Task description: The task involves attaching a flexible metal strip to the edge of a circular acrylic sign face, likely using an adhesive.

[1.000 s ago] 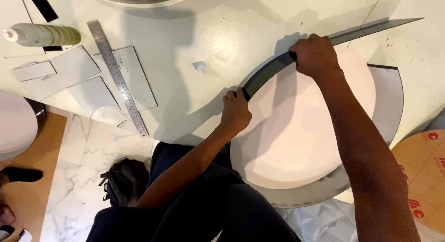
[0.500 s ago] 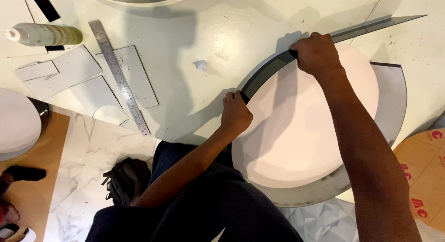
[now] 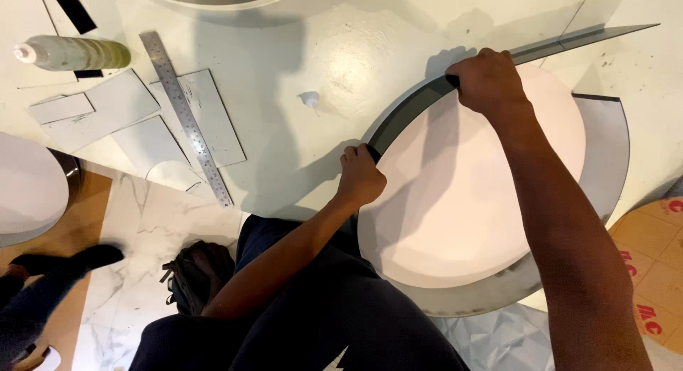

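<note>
Here, starting at the table's (image 3: pixel 320 51) left edge, a capped bottle (image 3: pixel 71 52) lies on its side near the far left corner, with flat pale offcuts (image 3: pixel 107 108) spread just beside it and a long steel ruler (image 3: pixel 186 118) lying slantwise across them toward the near edge, where the marble floor (image 3: pixel 142 236) shows below. A small white blob (image 3: pixel 309 99) sits alone on the bare top, well apart from the work. Further right, the left hand (image 3: pixel 360 177) is clenched on the lower end of a dark flexible strip (image 3: pixel 405 118), its fingers pinching that end against the rim of a large white round disc (image 3: pixel 469 193) near the table's near edge. The strip curves up along the disc's rim to the right hand (image 3: pixel 489 79), whose fingers are clenched over it and press it onto the disc toward the far side; past that hand the strip runs off straight and free toward the far right corner. Under the disc lies a wider grey round panel (image 3: pixel 608 157), its margin showing on the right and along the near side. By my reading, the step in hand is bending the strip to follow the disc's edge, with only the left quarter of the rim seated so far. The next move would call for the left hand to hold its end firmly while the right slides further along the free length, pressing it snug to the rim without letting it spring away.
</note>
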